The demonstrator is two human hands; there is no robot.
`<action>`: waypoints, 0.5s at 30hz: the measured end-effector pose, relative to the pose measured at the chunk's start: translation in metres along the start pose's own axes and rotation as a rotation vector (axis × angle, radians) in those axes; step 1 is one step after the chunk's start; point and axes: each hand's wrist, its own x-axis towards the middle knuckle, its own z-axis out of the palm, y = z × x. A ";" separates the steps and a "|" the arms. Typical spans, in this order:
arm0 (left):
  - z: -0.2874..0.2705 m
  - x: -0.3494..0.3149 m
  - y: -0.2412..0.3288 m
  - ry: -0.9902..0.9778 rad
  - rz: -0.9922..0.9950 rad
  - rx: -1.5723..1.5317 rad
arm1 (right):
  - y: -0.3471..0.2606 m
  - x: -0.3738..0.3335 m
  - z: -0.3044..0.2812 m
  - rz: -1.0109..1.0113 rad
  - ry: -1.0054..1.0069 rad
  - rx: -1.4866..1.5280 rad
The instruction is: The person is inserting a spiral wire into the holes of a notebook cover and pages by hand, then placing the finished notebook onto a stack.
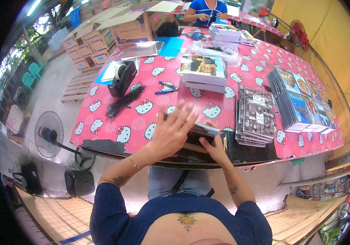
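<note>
At the table's near edge, a thin notebook or booklet with a dark cover point(199, 138) stands tilted, pale page edges along its top. My right hand point(215, 148) grips its right end, thumb on the near side. Over its left part lies my left hand point(170, 130), fingers stretched out and slightly blurred. To the left of that hand lies a bundle of black wire binding coils point(126, 101). Beyond the hands are some blue pens point(166, 87) and a stack of notebooks with a photo cover point(203, 67). Right of my right hand stands a pile of grey-patterned notebooks point(256, 116).
A black tape dispenser point(122, 78) stands at left on the pink patterned tablecloth point(142, 122). Several stacks of blue-toned notebooks point(301, 100) fill the right side. Cardboard boxes point(130, 28) stand far left. Another person point(207, 12) works opposite. A floor fan point(49, 134) is at left.
</note>
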 end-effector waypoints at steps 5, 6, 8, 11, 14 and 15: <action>0.008 -0.042 -0.018 0.325 -0.502 -0.333 | -0.013 -0.001 0.013 0.020 0.129 0.169; 0.006 -0.049 -0.020 0.457 -0.814 -0.640 | -0.023 0.000 0.016 0.010 0.157 0.238; 0.030 -0.071 0.005 0.275 -0.877 -0.788 | -0.029 0.002 0.020 -0.033 0.137 0.195; 0.057 -0.090 -0.023 0.069 -0.834 -1.001 | -0.011 0.007 -0.010 0.070 0.193 0.089; 0.079 -0.073 -0.111 0.038 -0.754 -0.319 | 0.001 0.008 -0.022 0.024 0.210 0.172; 0.087 -0.076 -0.155 0.113 -0.694 -0.002 | -0.007 0.010 -0.021 0.014 0.196 0.179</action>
